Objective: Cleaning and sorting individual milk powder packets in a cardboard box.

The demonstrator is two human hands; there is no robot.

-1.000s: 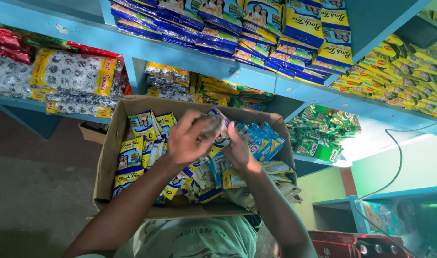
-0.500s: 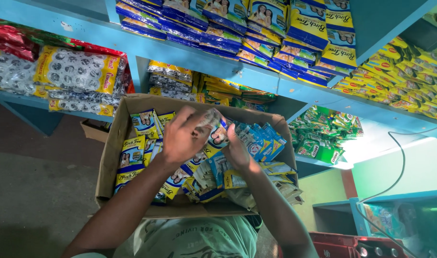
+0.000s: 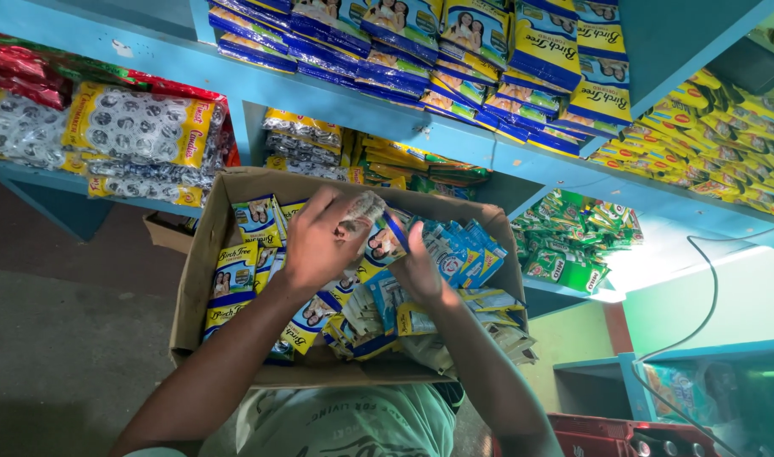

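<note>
An open cardboard box (image 3: 202, 254) rests against my body, filled with blue and yellow snack packets (image 3: 236, 275). My left hand (image 3: 319, 241) sits over the box's middle, fingers curled around a silvery packet (image 3: 363, 210). My right hand (image 3: 421, 262) is just to its right, gripping a blue and yellow packet (image 3: 385, 241) between the two hands. More blue packets (image 3: 465, 254) stand upright at the box's right side.
Blue shelves (image 3: 353, 110) rise ahead, stacked with blue-yellow packets (image 3: 488, 42), clear bags with yellow labels (image 3: 116, 127), red packs (image 3: 31, 72), yellow packs (image 3: 725, 127) and green packs (image 3: 573, 245). A red crate (image 3: 607, 436) sits lower right. A cable (image 3: 700, 288) hangs at right.
Both hands have stayed together over the box, shifting slightly down and left while working the packets between them. The box has not moved.
</note>
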